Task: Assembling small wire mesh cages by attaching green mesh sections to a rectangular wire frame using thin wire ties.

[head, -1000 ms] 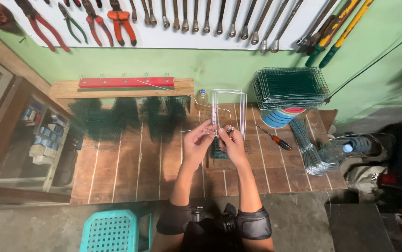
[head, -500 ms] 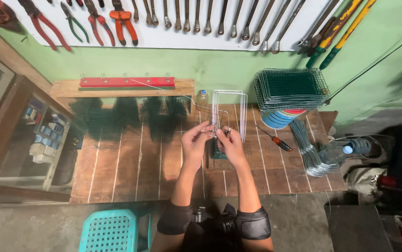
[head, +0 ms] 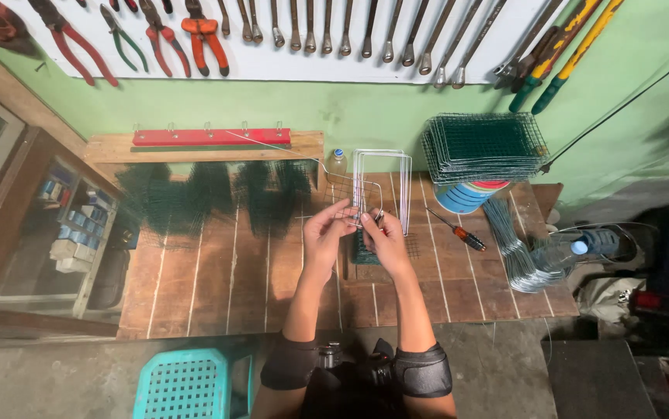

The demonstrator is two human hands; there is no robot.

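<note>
Stool: the teal plastic stool (head: 191, 384) sits nearest you, under the near edge of the wooden workbench (head: 218, 287). If you lean in over the work, a knee could knock it.
Your left hand: your left hand (head: 325, 233) has its fingers pinched shut on a thin wire at the near end of the bent wire frames (head: 383, 190). The wire is springy, I judge; if your pinch slackens, an end could flick toward your fingers.
Your right hand: your right hand (head: 385, 237) is closed on the same near end, just beside the left, thumb and fingers curled round the wire. I cannot tell whether it also holds a small tool.
Work piece: the wire frames stand above the bench between your hands and the wall, over a small dark mesh piece (head: 365, 252). Several loops bunch together there, so you could catch the wrong one and tangle the set.
Screwdriver: a red-handled screwdriver (head: 459, 233) lies just right of your right wrist. A sideways sweep of the forearm could roll it off.
Loose wires: a bundle of bent wires (head: 517, 248) lies near the right edge, ends pointing your way, ready to snag a sleeve.
Bottle: a small plastic bottle (head: 337, 161) stands just behind the frames, close enough to tip if they swing back.
Mesh stack: green wire mesh panels (head: 483, 146) are piled on a blue roll, overhanging it. A bump could slide them.
Wall: pliers (head: 202, 31) and spanners (head: 342, 27) hang well apart from your hands.
</note>
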